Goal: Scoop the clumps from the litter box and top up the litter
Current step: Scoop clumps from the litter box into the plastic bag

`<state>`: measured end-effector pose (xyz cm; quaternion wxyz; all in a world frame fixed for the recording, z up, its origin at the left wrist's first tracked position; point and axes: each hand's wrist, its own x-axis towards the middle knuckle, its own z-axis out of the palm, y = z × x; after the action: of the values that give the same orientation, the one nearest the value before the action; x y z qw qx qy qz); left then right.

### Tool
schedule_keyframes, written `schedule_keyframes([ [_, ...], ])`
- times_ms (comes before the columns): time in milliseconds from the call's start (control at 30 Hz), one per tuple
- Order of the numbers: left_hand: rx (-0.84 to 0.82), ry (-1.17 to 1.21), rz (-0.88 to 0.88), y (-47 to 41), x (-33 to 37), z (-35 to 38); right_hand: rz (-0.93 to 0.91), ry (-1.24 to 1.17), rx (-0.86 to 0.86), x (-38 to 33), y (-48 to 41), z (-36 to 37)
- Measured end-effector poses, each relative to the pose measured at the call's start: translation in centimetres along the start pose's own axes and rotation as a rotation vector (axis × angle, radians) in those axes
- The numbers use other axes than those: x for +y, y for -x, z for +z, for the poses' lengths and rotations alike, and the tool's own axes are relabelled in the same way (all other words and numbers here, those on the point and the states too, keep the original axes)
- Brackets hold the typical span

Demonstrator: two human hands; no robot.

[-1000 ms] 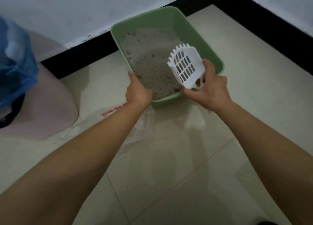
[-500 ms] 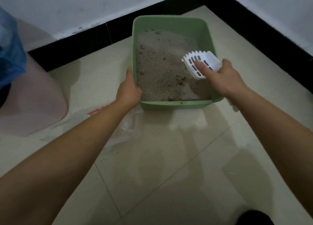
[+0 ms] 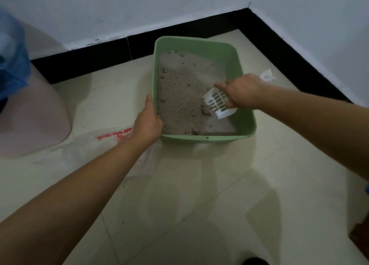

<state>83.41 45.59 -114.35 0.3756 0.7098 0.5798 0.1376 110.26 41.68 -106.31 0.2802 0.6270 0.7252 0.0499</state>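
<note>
Scoop (image 3: 218, 103), gripped by right hand (image 3: 242, 91), points left into litter (image 3: 179, 89); left hand (image 3: 146, 125) grips litter box (image 3: 246, 113) rim.

The green rectangular plastic litter box (image 3: 219, 50) looked smooth, with a dull sheen. The grey litter (image 3: 179, 89) inside was coarse, grainy and matt. The white slotted plastic scoop (image 3: 217, 103) looked smooth. The cream floor tiles (image 3: 219, 184) were glossy and reflective. The clear plastic bag with red print (image 3: 83, 150) was thin and crinkled.
</note>
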Motion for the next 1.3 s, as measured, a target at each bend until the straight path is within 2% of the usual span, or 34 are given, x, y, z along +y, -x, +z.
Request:
schedule_keyframes([
  [67,0.017,0.000,0.002,0.1,0.1,0.2,-0.006,-0.130,0.012,-1.5,-0.8,1.2],
  [200,0.041,0.037,0.003,0.1,-0.2,0.5,0.003,-0.232,-0.036,-1.4,-3.3,1.4],
  [367,0.064,0.057,0.015,0.0,-0.4,0.7,0.068,-0.755,-0.114,-2.4,-3.5,5.4],
  [433,0.071,0.067,0.027,-0.1,-0.4,0.7,0.077,-0.841,-0.123,-2.3,-3.2,6.0],
  [567,0.070,0.082,0.031,-0.3,-0.7,0.8,0.090,-0.544,-0.226,-0.4,-1.5,5.8],
  [633,0.080,0.086,0.049,-0.5,-1.1,0.9,0.086,-0.467,-0.225,-0.5,-0.9,6.3],
  [833,0.106,0.098,0.108,-0.7,-1.6,1.3,0.116,-0.616,-0.104,-3.6,-1.0,8.2],
  [1067,0.107,0.054,0.098,-1.0,-1.7,1.3,0.160,-0.811,-0.002,-7.9,-3.2,8.4],
  [1200,0.104,-0.062,0.297,-0.9,-2.2,-0.8,0.187,-0.828,0.040,-7.7,-2.6,8.5],
  [1300,0.161,-0.037,0.305,-1.1,-4.0,-3.5,0.207,-0.814,0.062,-7.2,-2.0,8.3],
])
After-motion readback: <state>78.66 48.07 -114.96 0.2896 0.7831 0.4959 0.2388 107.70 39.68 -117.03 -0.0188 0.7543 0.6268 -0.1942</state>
